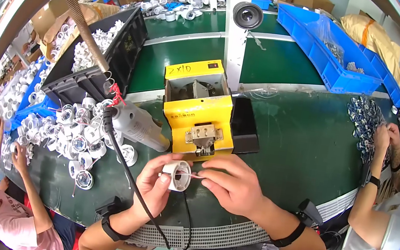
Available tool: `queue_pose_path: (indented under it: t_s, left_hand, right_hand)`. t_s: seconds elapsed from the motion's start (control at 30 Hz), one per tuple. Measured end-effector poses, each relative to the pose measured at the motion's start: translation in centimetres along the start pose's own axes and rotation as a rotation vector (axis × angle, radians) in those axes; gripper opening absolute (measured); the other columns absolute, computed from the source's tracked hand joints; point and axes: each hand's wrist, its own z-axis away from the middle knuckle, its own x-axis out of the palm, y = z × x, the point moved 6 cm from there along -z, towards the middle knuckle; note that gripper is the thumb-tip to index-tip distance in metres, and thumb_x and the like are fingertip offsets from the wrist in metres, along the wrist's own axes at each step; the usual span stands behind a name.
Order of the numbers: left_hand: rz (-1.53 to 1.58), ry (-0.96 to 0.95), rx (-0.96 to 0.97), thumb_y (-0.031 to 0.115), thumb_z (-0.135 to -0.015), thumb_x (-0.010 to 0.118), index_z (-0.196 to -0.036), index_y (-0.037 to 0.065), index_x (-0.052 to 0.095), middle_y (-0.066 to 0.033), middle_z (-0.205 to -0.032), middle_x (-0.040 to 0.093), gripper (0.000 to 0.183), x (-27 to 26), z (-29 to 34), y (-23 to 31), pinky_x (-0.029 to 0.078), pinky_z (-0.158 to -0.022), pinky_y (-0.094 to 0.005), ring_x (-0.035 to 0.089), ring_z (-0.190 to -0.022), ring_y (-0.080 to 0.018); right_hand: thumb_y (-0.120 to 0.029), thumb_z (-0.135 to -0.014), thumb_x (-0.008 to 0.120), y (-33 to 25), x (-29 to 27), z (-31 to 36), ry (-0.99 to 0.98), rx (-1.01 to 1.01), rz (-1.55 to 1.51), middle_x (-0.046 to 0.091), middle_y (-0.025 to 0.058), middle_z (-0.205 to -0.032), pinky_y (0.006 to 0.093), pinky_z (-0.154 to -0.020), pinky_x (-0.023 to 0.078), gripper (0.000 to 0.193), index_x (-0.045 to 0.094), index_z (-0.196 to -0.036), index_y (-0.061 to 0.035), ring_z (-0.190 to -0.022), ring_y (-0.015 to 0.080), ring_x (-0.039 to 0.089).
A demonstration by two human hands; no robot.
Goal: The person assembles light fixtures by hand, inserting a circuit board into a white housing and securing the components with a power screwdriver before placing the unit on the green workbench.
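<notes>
My left hand (153, 186) is closed round a white round plastic housing (170, 174), its open side turned to the right. Thin wires (196, 176) come out of that opening. The fingertips of my right hand (237, 185) pinch the wires just right of the housing. Directly beyond both hands stands a yellow machine (197, 109) with a small metal fixture (203, 135) on its front. To the left of the machine hangs a grey cylindrical tool (140, 125) with a black cable.
Many white housings (81, 143) lie heaped at the left, before a black crate (133, 32) of white parts. A coiled spring (79, 14) hangs above. A white post (233, 42) and blue bins (319, 55) stand beyond. Co-workers sit on both sides, one sorting small parts (363, 121).
</notes>
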Motion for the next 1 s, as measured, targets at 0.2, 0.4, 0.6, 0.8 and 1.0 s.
queue_pose_path:
  t_s: [0.2, 0.4, 0.6, 0.8, 1.0]
  left_hand:
    - [-0.069, -0.182, -0.045, 0.018, -0.098, 0.050, -0.139, 0.003, 0.037, -0.0186, -0.138, 0.045, 0.046, 1.1, -0.3, 0.1, 0.038, -0.103, -0.0383, 0.049, -0.122, -0.0258]
    - [-0.001, -0.240, -0.153, 0.019, -0.100, 0.044, -0.146, 0.004, 0.028, -0.0184, -0.143, 0.038, 0.051, 2.6, 0.4, -0.5, 0.037, -0.103, -0.0385, 0.047, -0.123, -0.0251]
    - [0.088, -0.234, -0.162, 0.027, -0.100, 0.043, -0.150, 0.007, 0.011, -0.0188, -0.150, 0.025, 0.062, 3.3, 0.8, -0.6, 0.027, -0.110, -0.0408, 0.033, -0.135, -0.0278]
    - [0.033, -0.284, -0.109, 0.033, -0.101, 0.039, -0.151, 0.010, 0.000, -0.0175, -0.156, 0.012, 0.068, 3.2, 0.8, -1.0, 0.021, -0.113, -0.0392, 0.024, -0.140, -0.0267]
    - [-0.312, -0.161, -0.342, 0.016, -0.097, 0.052, -0.147, 0.002, 0.023, -0.0138, -0.138, 0.042, 0.059, 1.7, 0.4, -1.1, 0.038, -0.100, -0.0302, 0.046, -0.120, -0.0159]
  right_hand:
    - [-0.004, -0.080, 0.073, 1.8, 2.0, 2.0, -0.154, 0.594, -0.644, 0.065, 0.0070, -0.079, 0.0235, -0.055, 0.048, 0.018, 0.069, -0.097, -0.0019, -0.067, 0.0134, 0.063]
    - [0.004, -0.075, 0.074, 1.0, 2.0, 1.4, -0.018, 0.415, -0.548, 0.065, 0.0101, -0.081, 0.0228, -0.055, 0.052, 0.019, 0.069, -0.094, 0.0026, -0.064, 0.0142, 0.066]
    - [0.001, -0.074, 0.077, 0.4, 2.2, 1.8, -0.021, 0.323, -0.342, 0.064, 0.0108, -0.089, 0.0245, -0.062, 0.052, 0.026, 0.067, -0.097, 0.0014, -0.071, 0.0136, 0.063]
    - [0.000, -0.075, 0.076, 1.8, 3.4, 2.8, 0.079, 0.438, -0.552, 0.057, 0.0118, -0.111, 0.0255, -0.069, 0.053, 0.042, 0.058, -0.113, -0.0014, -0.087, 0.0169, 0.062]
    - [0.002, -0.077, 0.072, 2.2, 3.0, 2.2, -0.056, 0.549, -0.345, 0.064, 0.0109, -0.102, 0.0276, -0.073, 0.054, 0.025, 0.067, -0.101, 0.0000, -0.088, 0.0175, 0.065]
